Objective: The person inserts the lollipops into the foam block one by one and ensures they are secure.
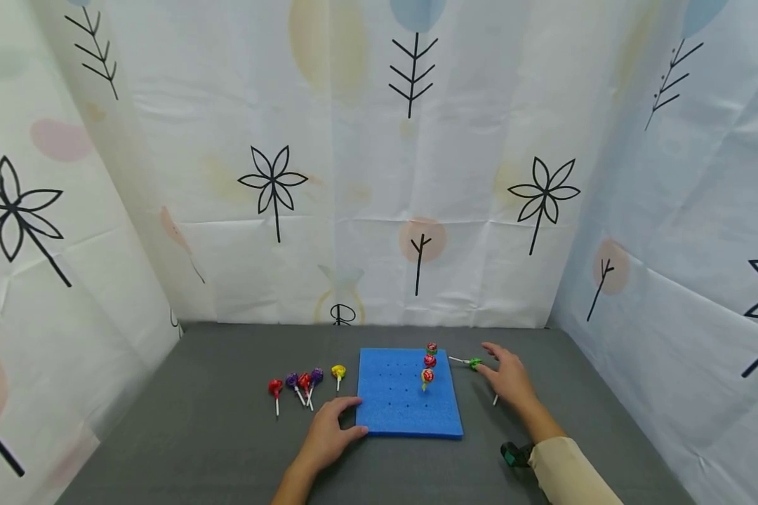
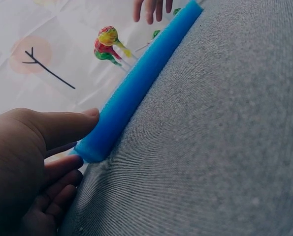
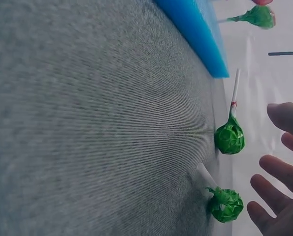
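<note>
My left hand (image 1: 328, 429) rests its thumb and index fingertips along the left edge of a blue foam board (image 1: 385, 386), near its front corner. In the left wrist view the thumb lies over the board's corner and the other fingers are bent loosely. Three wrapped lollipops, the nearest a red-and-yellow lollipop (image 1: 427, 376), stand upright in the board's right part. My right hand (image 1: 510, 379) hovers right of the board with fingers spread, holding nothing. Close to its fingertips lies one green lollipop (image 3: 230, 136); another green lollipop (image 3: 226, 205) lies beneath the hand, mostly hidden in the head view.
Left of the board lie several lollipops: a red lollipop (image 1: 275, 387), a cluster with a purple lollipop (image 1: 293, 381), and a yellow lollipop (image 1: 338, 372). Rows of small holes dot the board. A dark wrist device (image 1: 515, 454) sits by the right sleeve. Patterned cloth (image 1: 354, 175) encloses the grey table (image 1: 240, 449).
</note>
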The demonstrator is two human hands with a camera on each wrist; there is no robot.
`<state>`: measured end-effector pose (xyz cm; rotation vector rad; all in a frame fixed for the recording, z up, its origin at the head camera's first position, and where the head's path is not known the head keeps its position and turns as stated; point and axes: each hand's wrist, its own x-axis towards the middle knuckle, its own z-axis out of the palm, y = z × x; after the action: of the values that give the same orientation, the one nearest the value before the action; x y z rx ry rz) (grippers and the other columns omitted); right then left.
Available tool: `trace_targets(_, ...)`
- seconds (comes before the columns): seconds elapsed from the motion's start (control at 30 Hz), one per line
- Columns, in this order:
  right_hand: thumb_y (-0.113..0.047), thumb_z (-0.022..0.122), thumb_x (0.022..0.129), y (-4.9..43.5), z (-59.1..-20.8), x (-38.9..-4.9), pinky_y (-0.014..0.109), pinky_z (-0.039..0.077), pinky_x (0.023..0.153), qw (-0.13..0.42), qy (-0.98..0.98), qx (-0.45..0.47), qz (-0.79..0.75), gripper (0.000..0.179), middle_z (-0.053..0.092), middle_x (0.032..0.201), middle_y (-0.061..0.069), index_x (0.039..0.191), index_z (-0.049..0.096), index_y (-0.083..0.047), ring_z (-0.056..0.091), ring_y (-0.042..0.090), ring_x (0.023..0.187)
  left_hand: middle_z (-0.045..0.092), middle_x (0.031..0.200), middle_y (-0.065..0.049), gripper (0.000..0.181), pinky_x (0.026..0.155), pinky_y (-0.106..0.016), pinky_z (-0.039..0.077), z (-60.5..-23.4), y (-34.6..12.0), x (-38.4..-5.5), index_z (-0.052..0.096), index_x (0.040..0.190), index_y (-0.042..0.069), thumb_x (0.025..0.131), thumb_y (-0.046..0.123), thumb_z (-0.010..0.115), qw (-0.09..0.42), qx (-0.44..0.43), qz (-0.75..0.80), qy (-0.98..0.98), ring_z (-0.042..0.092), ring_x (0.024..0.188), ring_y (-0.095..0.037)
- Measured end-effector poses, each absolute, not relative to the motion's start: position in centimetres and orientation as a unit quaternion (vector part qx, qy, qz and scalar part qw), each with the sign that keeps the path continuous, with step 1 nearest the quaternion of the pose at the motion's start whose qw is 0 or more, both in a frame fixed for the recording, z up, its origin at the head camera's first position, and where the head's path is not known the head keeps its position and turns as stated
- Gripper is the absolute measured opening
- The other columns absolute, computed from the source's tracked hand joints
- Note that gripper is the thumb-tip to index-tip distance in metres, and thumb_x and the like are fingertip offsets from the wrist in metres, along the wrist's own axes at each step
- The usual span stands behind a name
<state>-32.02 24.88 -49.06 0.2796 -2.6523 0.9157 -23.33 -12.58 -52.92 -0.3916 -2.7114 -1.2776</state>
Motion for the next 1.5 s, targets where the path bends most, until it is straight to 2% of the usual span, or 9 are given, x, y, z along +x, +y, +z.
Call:
trace_targets(0.33, -0.019, 0.07, 0.09, 24.5, -49.6, -33.4, 0.066, 0.034, 0.095, 0.088, -0.949, 0.073, 0.295, 0.06, 0.055, 0.13, 0.028, 0.141, 0.045, -0.001, 0.046, 0.049, 0.121, 0.062, 0.124, -0.012, 0.051, 0.096, -0.057, 0.04, -53.3, -12.6, -23.5, 0.065, 0.123, 0.009, 0.079, 0.032, 0.08, 0.07, -0.14, -0.416, -0.896, 0.053, 0.116, -0.036)
trace_targets(0.67, -0.019, 0.071, 0.089, 24.3, -50.1, -34.2, 0.065, 0.034, 0.093, 0.056, -0.958, 0.053, 0.277, 0.06, 0.058, 0.126, 0.025, 0.141, 0.046, -0.002, 0.049, 0.047, 0.117, 0.062, 0.124, -0.012, 0.051, 0.096, -0.057, 0.04, -53.3, -12.6, -23.6, 0.065, 0.123, 0.009, 0.08, 0.032, 0.079, 0.07, -0.137, -0.421, -0.894, 0.053, 0.116, -0.036)
trace_targets(1.0, -0.013, 0.075, 0.084, 24.2, -50.6, -34.7, 0.063, 0.037, 0.09, 0.083, -0.958, 0.061, 0.267, 0.06, 0.062, 0.122, 0.022, 0.137, 0.049, -0.001, 0.053, 0.045, 0.112, 0.062, 0.124, -0.012, 0.051, 0.096, -0.057, 0.04, -53.3, -12.6, -23.5, 0.065, 0.123, 0.009, 0.079, 0.031, 0.08, 0.068, -0.138, -0.42, -0.895, 0.053, 0.116, -0.035)
trace_targets(1.5, -0.008, 0.072, 0.086, 24.3, -50.9, -34.8, 0.06, 0.035, 0.093, 0.095, -0.959, 0.046, 0.264, 0.047, 0.064, 0.118, 0.021, 0.129, 0.056, -0.001, 0.053, 0.044, 0.111, 0.063, 0.123, -0.011, 0.05, 0.096, -0.057, 0.04, -53.1, -12.6, -23.4, 0.065, 0.122, 0.009, 0.079, 0.03, 0.08, 0.07, -0.136, -0.422, -0.894, 0.053, 0.116, -0.036)
